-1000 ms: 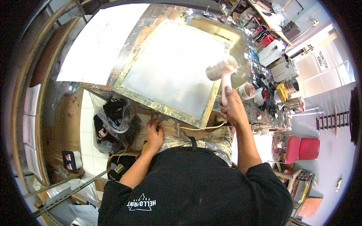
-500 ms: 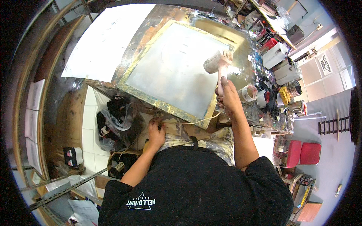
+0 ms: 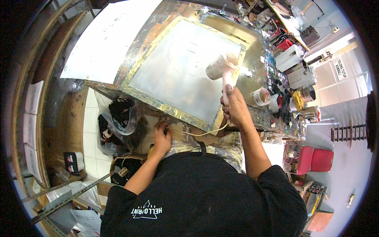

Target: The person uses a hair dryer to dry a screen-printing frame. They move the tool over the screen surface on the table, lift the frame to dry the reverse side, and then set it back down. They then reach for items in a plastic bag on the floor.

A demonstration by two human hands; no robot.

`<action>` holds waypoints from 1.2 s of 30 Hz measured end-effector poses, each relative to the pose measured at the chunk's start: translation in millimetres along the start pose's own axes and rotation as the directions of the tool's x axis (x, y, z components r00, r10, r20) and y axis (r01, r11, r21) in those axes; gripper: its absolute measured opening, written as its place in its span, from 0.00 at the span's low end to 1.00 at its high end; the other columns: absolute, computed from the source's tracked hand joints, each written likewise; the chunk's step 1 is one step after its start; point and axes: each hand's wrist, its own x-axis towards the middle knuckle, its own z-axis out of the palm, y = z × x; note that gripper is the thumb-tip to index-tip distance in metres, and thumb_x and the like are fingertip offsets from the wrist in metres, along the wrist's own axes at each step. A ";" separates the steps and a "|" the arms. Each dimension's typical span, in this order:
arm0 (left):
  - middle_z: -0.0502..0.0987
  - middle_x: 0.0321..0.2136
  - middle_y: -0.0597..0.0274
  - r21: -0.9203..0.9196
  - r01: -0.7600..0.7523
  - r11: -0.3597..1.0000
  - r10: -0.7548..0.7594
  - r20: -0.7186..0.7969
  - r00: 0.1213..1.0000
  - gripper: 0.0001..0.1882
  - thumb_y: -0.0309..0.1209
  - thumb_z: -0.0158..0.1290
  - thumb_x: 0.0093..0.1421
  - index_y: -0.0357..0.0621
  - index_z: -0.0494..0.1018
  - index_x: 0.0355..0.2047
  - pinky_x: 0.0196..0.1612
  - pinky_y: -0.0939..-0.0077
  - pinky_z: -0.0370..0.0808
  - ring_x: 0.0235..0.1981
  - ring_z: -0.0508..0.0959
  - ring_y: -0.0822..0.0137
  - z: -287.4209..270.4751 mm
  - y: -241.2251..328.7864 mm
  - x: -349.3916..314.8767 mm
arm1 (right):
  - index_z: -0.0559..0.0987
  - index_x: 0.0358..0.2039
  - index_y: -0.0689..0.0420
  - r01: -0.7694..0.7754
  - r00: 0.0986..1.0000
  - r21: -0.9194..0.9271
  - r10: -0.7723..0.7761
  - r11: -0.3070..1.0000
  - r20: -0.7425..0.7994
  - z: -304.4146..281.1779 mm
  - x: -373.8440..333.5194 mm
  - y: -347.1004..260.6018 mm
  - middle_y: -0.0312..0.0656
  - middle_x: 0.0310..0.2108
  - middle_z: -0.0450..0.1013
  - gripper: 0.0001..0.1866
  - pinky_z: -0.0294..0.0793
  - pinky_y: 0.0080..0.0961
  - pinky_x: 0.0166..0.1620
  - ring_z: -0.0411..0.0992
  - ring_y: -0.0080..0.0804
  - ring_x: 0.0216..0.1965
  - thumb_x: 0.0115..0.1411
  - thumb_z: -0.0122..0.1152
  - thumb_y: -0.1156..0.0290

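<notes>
My right hand (image 3: 236,106) is wrapped round the handle of a pale, stained hair dryer (image 3: 223,68). Its nozzle points left, above the right part of a screen-printing frame (image 3: 173,108) with pale mesh and yellow-taped edges, which lies on the table. From the handle a cream cord (image 3: 205,133) curves left along the table's near edge to my left hand (image 3: 161,139). That hand is low beside the table edge, its fingers curled at the cord. Its fingertips are partly hidden. Left of the frame lies a large white sheet (image 3: 106,39).
Tubs and cans, among them an open white tub (image 3: 261,96), crowd the table's right side. Below the near edge hangs a clear plastic bag (image 3: 118,126) of dark cloth. Shelving (image 3: 51,98) stands at left, a red chair (image 3: 312,158) at right.
My right hand has shifted the hair dryer slightly left over the frame. My left hand stays at nearly the same place. The whole view has moved a little.
</notes>
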 end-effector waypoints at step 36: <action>0.67 0.55 0.37 -0.062 0.006 0.998 -0.006 0.013 1.000 0.20 0.32 0.53 0.61 0.39 0.72 0.53 0.62 0.51 0.64 0.58 0.67 0.38 7.2 -15.1 4.0 | 0.70 0.44 0.55 0.123 0.885 -0.376 0.069 0.919 0.460 60.3 -10.5 -23.5 0.28 0.23 0.62 0.15 0.55 0.17 0.20 0.56 0.15 0.19 0.72 0.46 0.57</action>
